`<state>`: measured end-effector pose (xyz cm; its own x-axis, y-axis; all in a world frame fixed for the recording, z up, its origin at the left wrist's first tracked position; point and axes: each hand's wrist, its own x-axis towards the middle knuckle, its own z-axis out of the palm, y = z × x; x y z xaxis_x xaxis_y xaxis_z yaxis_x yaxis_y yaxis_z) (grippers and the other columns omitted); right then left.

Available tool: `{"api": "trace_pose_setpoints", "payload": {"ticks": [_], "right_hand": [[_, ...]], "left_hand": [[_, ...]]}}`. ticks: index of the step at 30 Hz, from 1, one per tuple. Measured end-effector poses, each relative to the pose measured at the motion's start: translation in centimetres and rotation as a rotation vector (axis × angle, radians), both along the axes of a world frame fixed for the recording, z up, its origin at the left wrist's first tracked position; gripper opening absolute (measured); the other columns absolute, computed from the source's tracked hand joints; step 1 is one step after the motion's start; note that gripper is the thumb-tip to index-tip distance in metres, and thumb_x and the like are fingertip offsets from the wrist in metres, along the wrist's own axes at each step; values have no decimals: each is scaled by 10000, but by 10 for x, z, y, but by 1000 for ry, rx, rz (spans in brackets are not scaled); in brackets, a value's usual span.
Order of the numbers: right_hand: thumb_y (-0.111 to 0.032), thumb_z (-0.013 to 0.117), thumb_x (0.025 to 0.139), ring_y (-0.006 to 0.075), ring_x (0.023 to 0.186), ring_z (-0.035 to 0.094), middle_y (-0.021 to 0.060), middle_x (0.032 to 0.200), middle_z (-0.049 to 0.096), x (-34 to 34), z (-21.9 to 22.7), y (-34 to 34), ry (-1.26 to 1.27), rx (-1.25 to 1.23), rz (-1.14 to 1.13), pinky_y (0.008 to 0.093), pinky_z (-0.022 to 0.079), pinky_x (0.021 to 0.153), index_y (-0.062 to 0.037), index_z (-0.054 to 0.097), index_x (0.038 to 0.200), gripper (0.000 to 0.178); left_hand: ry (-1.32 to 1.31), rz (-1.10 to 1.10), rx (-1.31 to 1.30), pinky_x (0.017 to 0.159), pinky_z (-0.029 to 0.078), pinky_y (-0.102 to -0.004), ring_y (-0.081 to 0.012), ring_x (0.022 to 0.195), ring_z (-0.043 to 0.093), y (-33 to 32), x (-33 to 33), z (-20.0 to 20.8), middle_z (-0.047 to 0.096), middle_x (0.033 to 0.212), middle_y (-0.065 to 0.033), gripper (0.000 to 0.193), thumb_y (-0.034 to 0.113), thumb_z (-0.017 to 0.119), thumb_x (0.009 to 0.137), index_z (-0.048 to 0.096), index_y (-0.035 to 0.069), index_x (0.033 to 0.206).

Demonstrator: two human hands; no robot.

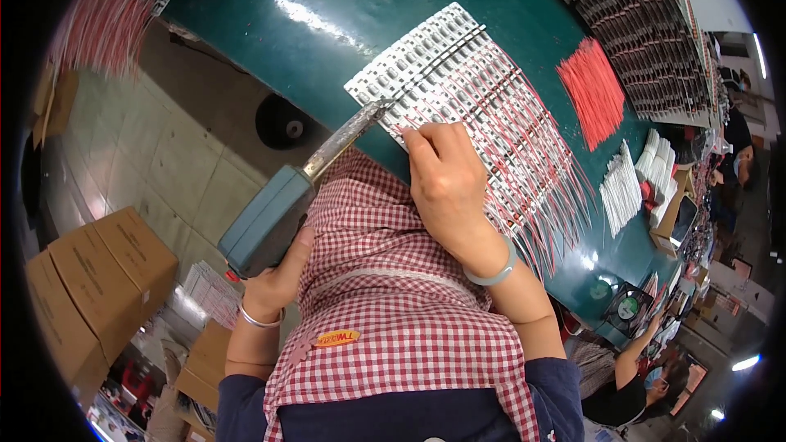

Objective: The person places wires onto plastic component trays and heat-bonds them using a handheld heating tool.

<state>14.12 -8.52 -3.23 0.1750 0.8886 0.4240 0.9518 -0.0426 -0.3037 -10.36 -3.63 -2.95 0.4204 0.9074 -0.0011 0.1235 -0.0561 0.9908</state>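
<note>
My left hand (282,274) is wrapped round the handle of a soldering gun (268,211) with a teal body and a long metal barrel. Its tip touches or hovers just over the left edge of a white panel (409,57), made of many rows of small slotted parts. Red and white wires (544,160) run from those rows and fan out to the right. Close to the tip, my right hand (446,184) rests on the panel's near edge, thumb and fingertips pinched together. What they hold is too small to make out.
The panel lies on a green tabletop (254,20). To its right are a bundle of red wires (591,92) and bundles of white wires (622,188). Stacked wired panels (647,24) stand at the back right. Cardboard boxes (106,278) sit on the floor at left. A co-worker (626,385) sits at right.
</note>
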Motion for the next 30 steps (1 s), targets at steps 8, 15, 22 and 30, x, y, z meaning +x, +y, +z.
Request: {"api": "trace_pose_setpoints", "payload": {"ticks": [8,15,22,30], "right_hand": [[11,700,754,288,820,603,104,895,636,72,21,-25,-44,207,-230,392,504,711,-27,690,927,177],[13,723,795,314,900,618,107,948,674,202,26,-76,-209,157,-492,405,499,790,-58,733,984,202],[29,720,746,301,952,593,84,989,654,210,20,-188,-316,-32,-897,399,502,836,-55,732,1000,267],[10,720,736,300,920,609,74,928,663,217,3,-214,-358,-15,-893,406,500,811,-64,718,936,213]], "left_hand": [[-93,152,-146,482,426,-237,-112,573,551,1,11,-8,690,1037,-149,399,-49,726,820,605,-72,1199],[-118,93,-126,496,411,-231,-92,615,535,7,18,-17,671,1120,-144,405,-65,677,857,589,-62,1252],[-66,73,-196,482,408,-236,-100,611,538,18,27,-17,658,1170,-176,433,-73,667,859,555,-68,1277],[-55,-8,-99,482,409,-237,-96,604,533,23,36,-10,660,1169,-170,419,-81,672,854,562,-71,1259]]}}
